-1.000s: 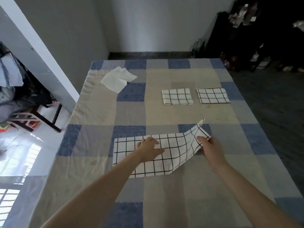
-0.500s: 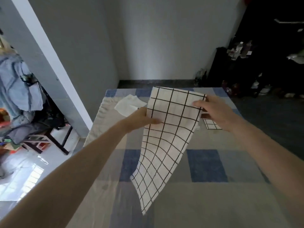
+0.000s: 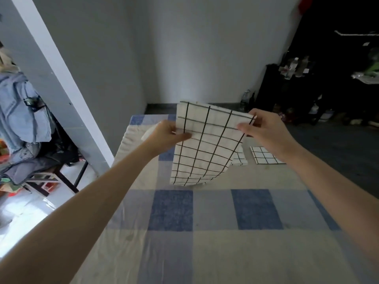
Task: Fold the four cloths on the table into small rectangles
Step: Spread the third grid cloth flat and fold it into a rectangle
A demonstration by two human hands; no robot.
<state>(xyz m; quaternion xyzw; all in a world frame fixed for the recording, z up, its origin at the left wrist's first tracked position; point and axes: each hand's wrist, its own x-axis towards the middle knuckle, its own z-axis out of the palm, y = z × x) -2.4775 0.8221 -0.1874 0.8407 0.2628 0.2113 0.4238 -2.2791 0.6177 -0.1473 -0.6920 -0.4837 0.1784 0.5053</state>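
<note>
since a second ago both hands, left hand (image 3: 168,135) and right hand (image 3: 264,128), pinch the checked cloth (image 3: 205,146) aloft, off the table (image 3: 205,242).

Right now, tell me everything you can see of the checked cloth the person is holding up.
The checked cloth is white, thin-looking fabric with a black grid. It hangs in the air above the table, doubled over at the top, its lower edge curling. The left hand pinches its left edge; the right hand pinches the upper right corner.

Two folded cloths (image 3: 266,155) behind held cloth (image 3: 205,144)
</note>
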